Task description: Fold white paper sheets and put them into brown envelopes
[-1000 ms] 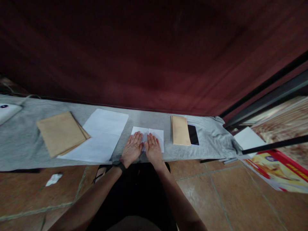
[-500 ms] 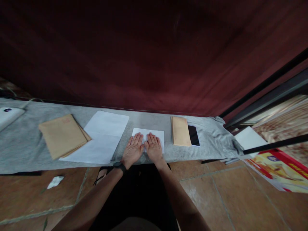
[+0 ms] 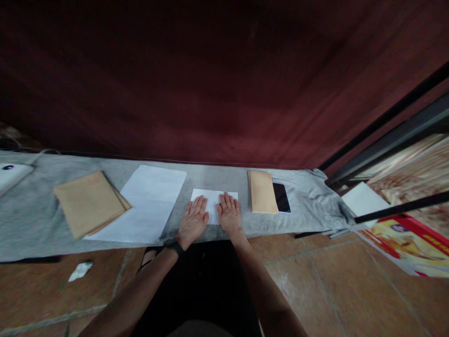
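A small white sheet of paper (image 3: 213, 207), apparently folded, lies flat on the grey cloth in front of me. My left hand (image 3: 192, 221) rests palm down on its left part, fingers stretched out. On the right part lies my right hand (image 3: 230, 214), also flat with its fingers straight. A strip of bare paper shows between the two hands. Left of them are larger white sheets (image 3: 154, 187), creased across the middle, partly under a stack of brown envelopes (image 3: 89, 203). To the right sits another pile of brown envelopes (image 3: 263, 192).
A dark-screened phone (image 3: 281, 197) lies partly beneath the right-hand envelopes. A white device (image 3: 14, 175) stands at the far left of the grey cloth (image 3: 217, 175). Behind rises a dark red curtain (image 3: 224, 93). At right are black bars and a red-yellow box (image 3: 410, 243).
My right hand has slid to the right across the small paper, widening the gap between my hands. My left hand stays nearly in place.
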Demonstrator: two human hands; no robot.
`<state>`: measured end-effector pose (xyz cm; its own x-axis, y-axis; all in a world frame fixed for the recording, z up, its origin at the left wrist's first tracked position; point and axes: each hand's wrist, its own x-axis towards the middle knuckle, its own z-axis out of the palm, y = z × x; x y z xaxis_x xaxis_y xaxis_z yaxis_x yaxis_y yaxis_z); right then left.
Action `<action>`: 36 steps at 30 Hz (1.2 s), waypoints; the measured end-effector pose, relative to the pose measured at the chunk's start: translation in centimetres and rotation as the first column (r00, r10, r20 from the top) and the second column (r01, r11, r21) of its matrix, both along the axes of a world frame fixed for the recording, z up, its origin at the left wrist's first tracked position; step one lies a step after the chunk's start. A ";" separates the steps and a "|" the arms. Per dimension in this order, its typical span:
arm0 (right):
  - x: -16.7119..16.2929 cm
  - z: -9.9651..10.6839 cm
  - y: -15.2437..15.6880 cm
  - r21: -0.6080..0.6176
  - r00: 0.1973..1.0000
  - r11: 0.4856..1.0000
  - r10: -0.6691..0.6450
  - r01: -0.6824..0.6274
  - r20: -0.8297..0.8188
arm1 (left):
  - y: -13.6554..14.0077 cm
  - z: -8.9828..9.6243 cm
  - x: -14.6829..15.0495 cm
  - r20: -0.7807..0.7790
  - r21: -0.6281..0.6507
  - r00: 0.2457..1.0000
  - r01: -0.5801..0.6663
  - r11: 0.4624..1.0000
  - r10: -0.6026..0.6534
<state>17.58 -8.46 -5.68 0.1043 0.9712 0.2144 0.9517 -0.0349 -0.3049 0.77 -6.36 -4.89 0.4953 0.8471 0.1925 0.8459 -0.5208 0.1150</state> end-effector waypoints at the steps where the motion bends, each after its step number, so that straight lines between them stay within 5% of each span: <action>1: 0.0 0.1 0.0 -0.008 1.000 1.000 -0.005 0.005 0.004 | 0.0 0.0 0.1 -0.009 -0.007 1.000 -0.012 1.000 0.012; 14: -0.1 0.1 0.1 -0.005 1.000 1.000 0.004 -0.004 0.030 | 2.1 0.3 4.7 0.058 -0.052 0.997 0.061 0.997 -0.058; 36: -0.4 -0.5 -0.1 0.087 0.990 0.989 -0.127 0.122 0.056 | 2.4 -0.8 1.0 0.057 -0.001 0.990 -0.127 0.992 0.127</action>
